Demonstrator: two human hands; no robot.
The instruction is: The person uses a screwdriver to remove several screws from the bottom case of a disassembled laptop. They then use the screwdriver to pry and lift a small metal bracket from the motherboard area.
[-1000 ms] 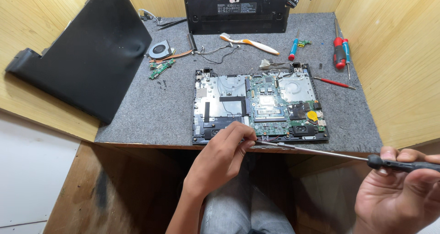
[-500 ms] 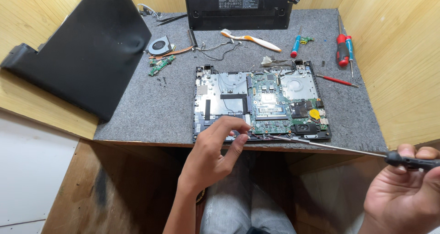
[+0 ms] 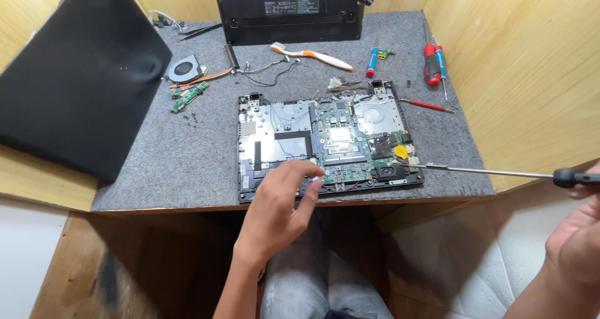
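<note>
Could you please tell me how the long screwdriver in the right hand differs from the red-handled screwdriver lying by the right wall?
The long screwdriver is held in the right hand, raised, its tip at the open laptop; the red screwdriver lies loose on the grey mat. The long one has a dark handle and a far longer thin shaft; the red one is short and stubby. Both have bare metal shafts.

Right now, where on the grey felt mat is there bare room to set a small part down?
The widest bare patch of the grey felt mat lies between the black laptop lid and the opened laptop base. A narrower strip runs right of the base. The back edge is crowded: round fan, white-orange toothbrush, red screwdrivers.
</note>
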